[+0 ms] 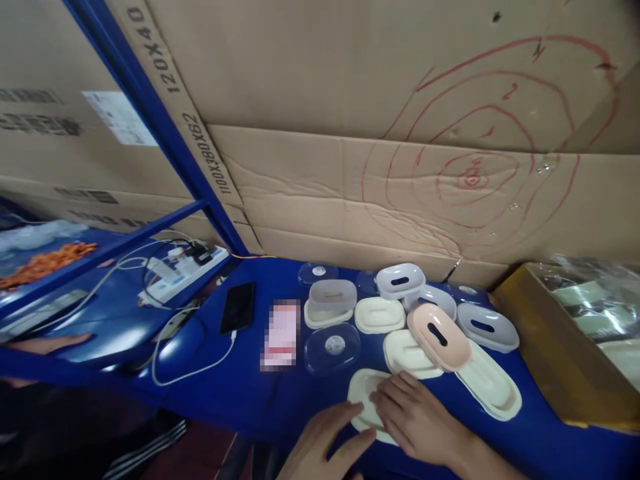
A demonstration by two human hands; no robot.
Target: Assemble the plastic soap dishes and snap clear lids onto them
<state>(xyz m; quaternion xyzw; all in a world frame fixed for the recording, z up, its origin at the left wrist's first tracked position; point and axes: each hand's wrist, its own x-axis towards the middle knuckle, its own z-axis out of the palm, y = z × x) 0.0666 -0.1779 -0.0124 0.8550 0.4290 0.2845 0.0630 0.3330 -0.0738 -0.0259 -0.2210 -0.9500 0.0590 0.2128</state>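
1. Squarely before the person, a cream tray (364, 388) lay near the front edge of the blue tabletop (305, 397), partly covered by the hands.
2. The left hand (323, 440) reached in with thumb and forefinger spread apart, their tips at the tray's left side.
3. The right hand (420, 417) lay over the tray's right side, fingers curled and close together; whether they pinched anything, I could not tell.
4. Just behind, a peach dish (456, 347) leaned across a second cream tray (406, 353) and a longer cream tray (493, 383).
5. Left of these lay a clear lid (320, 350), then a blurred pink item (281, 333) and a black phone (239, 308).
6. A cardboard box (540, 360) stood at the tabletop's right end; a cardboard wall (300, 193) rose behind the back edge.
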